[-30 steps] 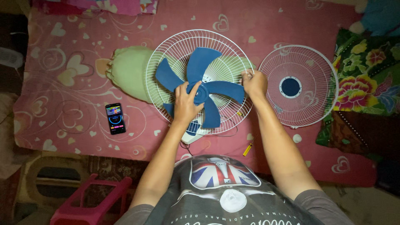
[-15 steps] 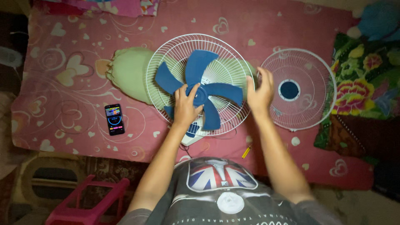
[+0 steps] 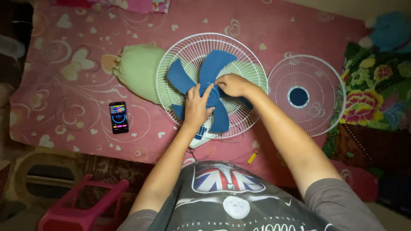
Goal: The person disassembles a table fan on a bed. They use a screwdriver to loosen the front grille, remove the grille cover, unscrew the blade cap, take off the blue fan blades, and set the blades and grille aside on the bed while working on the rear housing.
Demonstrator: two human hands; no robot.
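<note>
Both hands, left hand (image 3: 198,107) and right hand (image 3: 231,84), grip the blue fan blade (image 3: 205,79) at centre frame; detached grille (image 3: 305,95) lies right, phone (image 3: 118,116) left.

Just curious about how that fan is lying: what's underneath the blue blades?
Under the blue fan blades lies the white rear wire guard, resting on a pale green pillow. Both hands, left hand and right hand, cover the hub.

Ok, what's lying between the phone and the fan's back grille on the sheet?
In the head view, the phone and the fan's back grille are parted by bare pink sheet; the green pillow sits farther up, against the grille.
</note>
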